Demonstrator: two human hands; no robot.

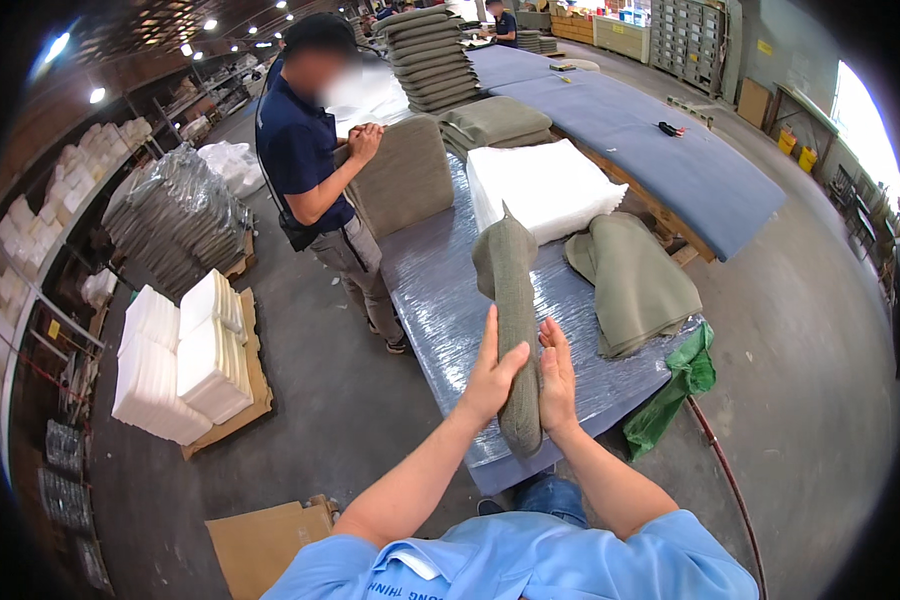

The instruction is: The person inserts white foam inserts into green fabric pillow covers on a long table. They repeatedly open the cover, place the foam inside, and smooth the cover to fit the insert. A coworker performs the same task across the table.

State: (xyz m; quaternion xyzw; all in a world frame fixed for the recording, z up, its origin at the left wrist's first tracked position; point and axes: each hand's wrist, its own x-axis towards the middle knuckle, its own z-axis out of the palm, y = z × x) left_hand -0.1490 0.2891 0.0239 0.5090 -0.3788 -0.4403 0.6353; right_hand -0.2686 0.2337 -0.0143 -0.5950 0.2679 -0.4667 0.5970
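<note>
A grey-green fabric cushion (518, 330) stands on edge before me, its narrow side facing up and a loose pointed flap of cloth at the far end. My left hand (494, 370) grips it from the left, thumb lying across the edge. From the right, my right hand (557, 378) presses against it with fingers fairly straight, so the cushion is held between both palms. It is over a table (435, 300) wrapped in clear plastic film. Just beyond it lies a stack of white foam pads (540, 185), and folded grey-green fabric covers (635, 280) rest to the right.
At the left a co-worker (315, 150) holds another grey-green cushion (405, 175) upright. Finished-looking cushions (432, 60) are piled behind. A blue-topped table (650, 130) adjoins at the right. Green plastic (675, 390) hangs off the corner near a hose (720, 465). White foam stacks (185, 355) stand on the left floor.
</note>
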